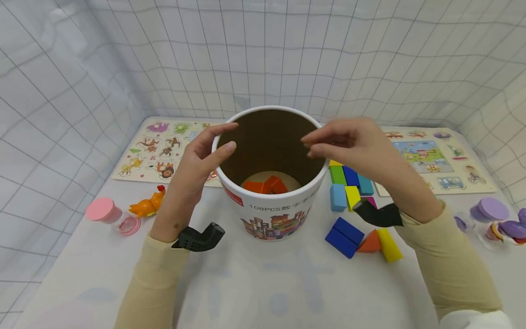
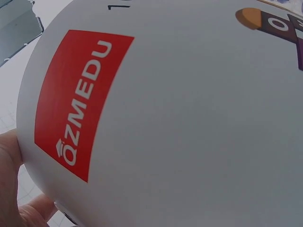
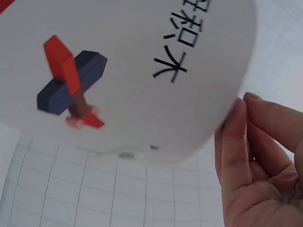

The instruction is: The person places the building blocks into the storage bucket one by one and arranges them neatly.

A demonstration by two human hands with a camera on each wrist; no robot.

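Observation:
A large white bucket [image 1: 263, 208] with printed city pictures stands in the middle. Several orange-red blocks [image 1: 274, 185] lie on its floor. My left hand [image 1: 196, 167] is at the bucket's left rim, with thumb and forefinger extended apart over the edge. In the left wrist view, part of that hand [image 2: 9, 179] disappears behind the bucket. Over the right rim is my right hand [image 1: 349, 141], its thumb and fingertips close together and loosely bent. No object shows between them. The right wrist view has those fingers [image 3: 234, 156] beside the bucket's edge.
Right of the bucket are coloured blocks, including a light blue block [image 1: 338, 197], dark blue blocks [image 1: 344, 237], an orange wedge [image 1: 370, 242] and a yellow block [image 1: 389, 245]. Puzzle boards [image 1: 129, 157] lie behind. An orange toy [image 1: 145, 208] and pink-lidded container [image 1: 102, 210] are left.

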